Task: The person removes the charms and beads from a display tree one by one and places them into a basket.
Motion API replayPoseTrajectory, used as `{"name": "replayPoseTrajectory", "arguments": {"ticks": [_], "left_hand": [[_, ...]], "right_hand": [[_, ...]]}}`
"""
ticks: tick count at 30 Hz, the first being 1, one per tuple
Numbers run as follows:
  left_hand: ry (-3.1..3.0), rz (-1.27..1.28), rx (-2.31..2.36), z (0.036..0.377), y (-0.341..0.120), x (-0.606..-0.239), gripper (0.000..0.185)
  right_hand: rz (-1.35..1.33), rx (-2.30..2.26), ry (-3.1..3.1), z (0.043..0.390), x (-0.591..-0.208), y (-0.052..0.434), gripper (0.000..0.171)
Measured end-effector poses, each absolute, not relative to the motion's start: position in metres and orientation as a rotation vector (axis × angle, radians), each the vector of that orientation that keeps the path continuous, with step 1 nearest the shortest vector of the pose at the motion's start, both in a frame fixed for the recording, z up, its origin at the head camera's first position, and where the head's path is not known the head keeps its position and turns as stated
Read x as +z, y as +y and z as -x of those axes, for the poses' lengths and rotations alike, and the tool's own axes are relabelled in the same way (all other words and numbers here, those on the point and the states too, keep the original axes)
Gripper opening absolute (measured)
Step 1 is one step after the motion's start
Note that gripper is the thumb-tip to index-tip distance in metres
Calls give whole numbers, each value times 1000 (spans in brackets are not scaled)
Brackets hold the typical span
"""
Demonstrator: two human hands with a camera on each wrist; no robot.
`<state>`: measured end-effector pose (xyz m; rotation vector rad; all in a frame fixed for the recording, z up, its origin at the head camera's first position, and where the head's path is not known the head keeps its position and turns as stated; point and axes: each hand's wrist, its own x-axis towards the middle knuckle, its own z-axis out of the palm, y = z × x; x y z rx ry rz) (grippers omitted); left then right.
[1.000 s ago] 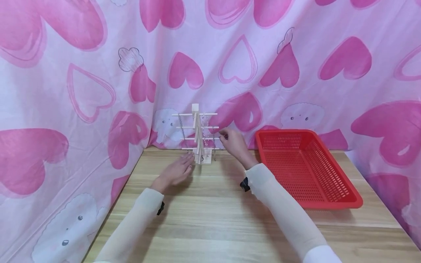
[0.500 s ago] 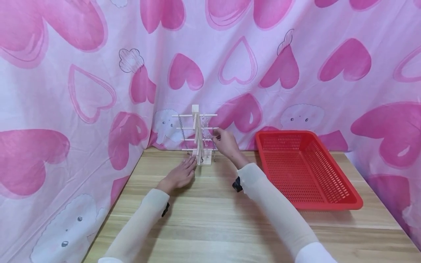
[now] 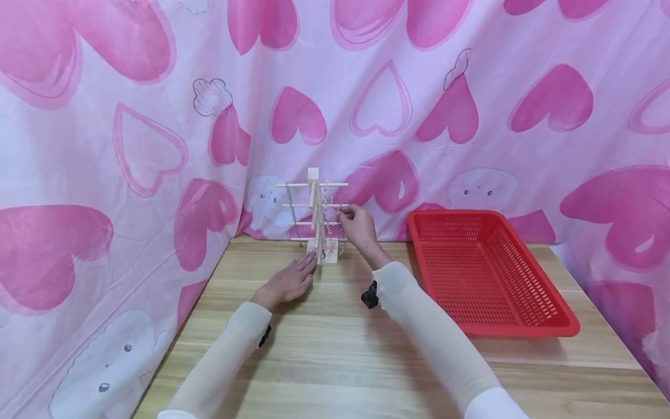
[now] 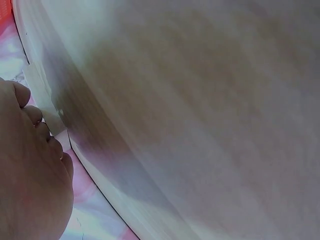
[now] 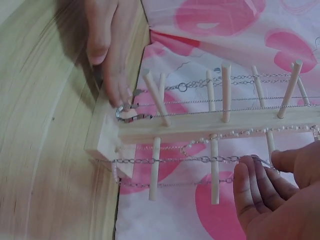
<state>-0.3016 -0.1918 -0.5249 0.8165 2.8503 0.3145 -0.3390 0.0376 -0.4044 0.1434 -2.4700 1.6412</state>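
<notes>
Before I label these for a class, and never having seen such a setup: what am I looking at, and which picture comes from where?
A person works with two bare hands. The wide picture comes from a camera on the head; the two close ones come from cameras on each wrist. On the wooden table stands a small wooden rack with pegs, hung with thin chains. The left hand lies flat, fingers straight, against the rack's base. The right hand pinches one silver chain hanging from the pegs. A red basket sits to the right. The left wrist picture shows mostly blurred tabletop and fingers.
</notes>
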Motion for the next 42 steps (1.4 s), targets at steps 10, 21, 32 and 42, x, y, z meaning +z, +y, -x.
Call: {"name": "replayPoseTrajectory", "arguments": {"ticks": [10,21,32,42], "left_hand": [[2852,-835,293,301,-191,-525,61],[2856,-853,316,302,-192,-531,63],[2838,-840,243,299,-191,-526,62],[2843,-842,223,299,-191,-521,62]], "right_hand": [[-2,1603,-2404,339,-402,36,18],[28,1462,-2396,345,-397,46,15],[24,1434,-2368,349,-393,62,15],[-45,1464,-2357,349,-381,80,19]]}}
